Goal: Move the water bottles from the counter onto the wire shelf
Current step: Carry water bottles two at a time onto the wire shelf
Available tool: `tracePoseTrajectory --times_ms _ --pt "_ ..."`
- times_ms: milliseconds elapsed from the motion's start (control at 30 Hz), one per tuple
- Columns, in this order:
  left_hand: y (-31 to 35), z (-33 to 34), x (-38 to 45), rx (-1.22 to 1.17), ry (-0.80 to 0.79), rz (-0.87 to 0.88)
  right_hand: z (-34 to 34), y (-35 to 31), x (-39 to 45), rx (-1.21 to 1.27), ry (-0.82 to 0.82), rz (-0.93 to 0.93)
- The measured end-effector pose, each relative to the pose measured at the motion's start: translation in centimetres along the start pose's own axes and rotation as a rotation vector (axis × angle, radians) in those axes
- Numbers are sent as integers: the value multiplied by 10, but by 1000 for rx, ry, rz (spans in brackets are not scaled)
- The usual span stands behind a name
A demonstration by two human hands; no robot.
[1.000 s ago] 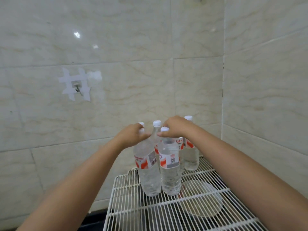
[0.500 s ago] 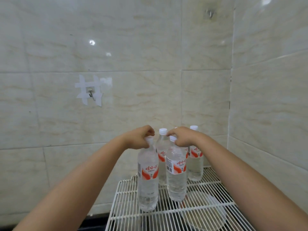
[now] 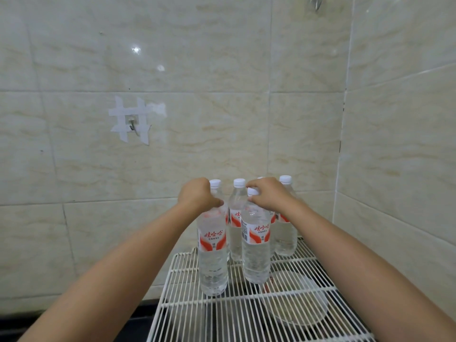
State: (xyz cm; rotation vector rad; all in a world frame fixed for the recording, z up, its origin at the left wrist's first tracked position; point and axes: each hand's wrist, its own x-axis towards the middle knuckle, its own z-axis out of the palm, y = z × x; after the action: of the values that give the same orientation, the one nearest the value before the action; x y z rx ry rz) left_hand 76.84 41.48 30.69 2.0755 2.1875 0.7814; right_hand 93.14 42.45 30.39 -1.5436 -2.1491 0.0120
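Note:
Several clear water bottles with white caps and red-and-white labels stand upright on the white wire shelf (image 3: 291, 304). My left hand (image 3: 197, 196) grips the neck of the front left bottle (image 3: 213, 257), just below its cap. My right hand (image 3: 267, 195) curls over the cap and neck of the front right bottle (image 3: 255, 253). Both front bottles rest with their bases on the wires. Behind them stand a middle bottle (image 3: 237, 213) and a far right bottle (image 3: 286, 233); one more is mostly hidden by my right hand.
Tiled walls meet in a corner right behind the shelf. A taped metal hook (image 3: 132, 122) is on the left wall. A round pale dish (image 3: 296, 302) lies beneath the shelf wires at the right. Dark counter (image 3: 138, 324) shows at the shelf's left edge.
Both front bottles have come down onto the shelf wires and turned their labels toward me. My left hand slid from the cap down to the neck.

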Motion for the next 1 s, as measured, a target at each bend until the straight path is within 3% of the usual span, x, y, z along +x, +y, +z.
tracePoseTrajectory --times_ms 433,1000 --pt "14 15 14 -37 -11 90 18 -3 11 62 113 -15" --pt "-3 28 -4 104 56 176 32 -2 1 64 120 -47"
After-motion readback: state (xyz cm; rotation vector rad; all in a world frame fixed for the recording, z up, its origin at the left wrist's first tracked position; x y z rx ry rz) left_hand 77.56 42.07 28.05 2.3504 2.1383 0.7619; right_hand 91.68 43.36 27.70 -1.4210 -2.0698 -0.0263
